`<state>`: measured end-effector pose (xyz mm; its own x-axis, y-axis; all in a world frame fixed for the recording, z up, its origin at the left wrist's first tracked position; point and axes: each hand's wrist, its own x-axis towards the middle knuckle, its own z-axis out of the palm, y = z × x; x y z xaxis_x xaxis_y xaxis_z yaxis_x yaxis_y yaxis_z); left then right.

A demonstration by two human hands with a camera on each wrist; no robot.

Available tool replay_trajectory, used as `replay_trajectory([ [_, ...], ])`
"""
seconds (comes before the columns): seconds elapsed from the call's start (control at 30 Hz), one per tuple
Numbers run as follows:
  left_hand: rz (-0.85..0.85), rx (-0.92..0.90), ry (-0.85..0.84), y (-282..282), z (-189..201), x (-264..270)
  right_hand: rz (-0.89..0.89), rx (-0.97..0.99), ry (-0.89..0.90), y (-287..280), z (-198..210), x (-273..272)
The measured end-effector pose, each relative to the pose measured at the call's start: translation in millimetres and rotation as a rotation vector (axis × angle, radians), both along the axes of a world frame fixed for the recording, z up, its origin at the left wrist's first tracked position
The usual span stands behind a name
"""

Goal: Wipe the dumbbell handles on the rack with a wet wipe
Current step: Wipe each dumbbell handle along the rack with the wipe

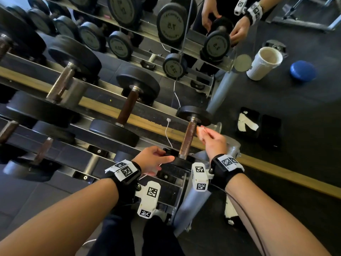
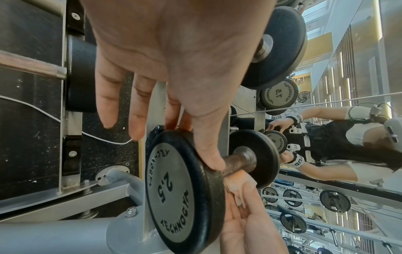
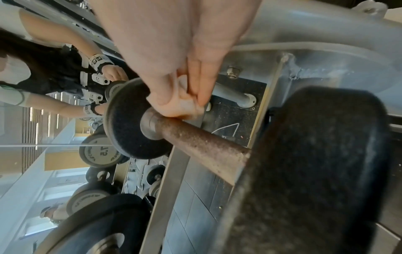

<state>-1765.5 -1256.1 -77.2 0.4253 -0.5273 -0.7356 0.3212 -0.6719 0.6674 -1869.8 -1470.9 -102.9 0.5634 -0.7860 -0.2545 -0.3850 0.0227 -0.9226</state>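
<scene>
A small 2.5 dumbbell [image 1: 186, 145] lies at the right end of the rack's top tier [image 1: 103, 108], with a rusty brown handle [image 3: 195, 142]. My left hand [image 1: 166, 156] grips the rim of its near plate [image 2: 174, 189], thumb [image 2: 208, 151] on the front edge and two fingers behind. My right hand [image 1: 203, 132] pinches a folded, orange-stained wet wipe [image 3: 180, 106] between thumb and fingers. The wipe [image 1: 200, 130] touches the handle's far end, right beside the far plate [image 3: 130, 123]. In the left wrist view, the wipe [image 2: 237, 182] sits under the handle [image 2: 237, 161].
Larger dumbbells [image 1: 129, 108] fill the rack to the left, and a mirror behind repeats them. On the dark floor to the right stand a white tub [image 1: 263, 61], a blue lid [image 1: 302, 71] and a black wipe packet [image 1: 249, 121]. A white cable [image 1: 168, 132] hangs by the handle.
</scene>
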Motion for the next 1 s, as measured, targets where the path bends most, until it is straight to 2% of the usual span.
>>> replay_trajectory([
  [0.1,-0.021,0.004,-0.008,1,-2,1,0.055,0.112,-0.124,12,5,1],
  [0.2,-0.026,0.005,-0.012,1,-3,2,0.146,0.095,-0.020,20,1,-15],
  [0.27,-0.028,0.003,-0.008,1,-3,3,0.226,0.154,0.025,23,-2,-27],
  [0.33,-0.034,0.004,-0.003,1,-2,3,0.232,0.229,0.026,19,-2,-29],
  [0.5,-0.040,0.003,-0.003,1,0,3,0.026,0.023,-0.015,-6,8,5],
  [0.63,-0.033,0.006,-0.001,1,0,3,0.126,-0.162,0.063,7,11,8],
  [0.8,-0.035,-0.001,-0.006,0,-1,3,0.253,-0.011,0.120,23,4,-19],
  [0.87,-0.029,-0.001,-0.008,0,-1,3,0.205,0.044,0.118,10,5,-13],
  [1.0,-0.003,0.003,0.010,0,-1,2,0.024,0.002,0.083,-9,6,17],
])
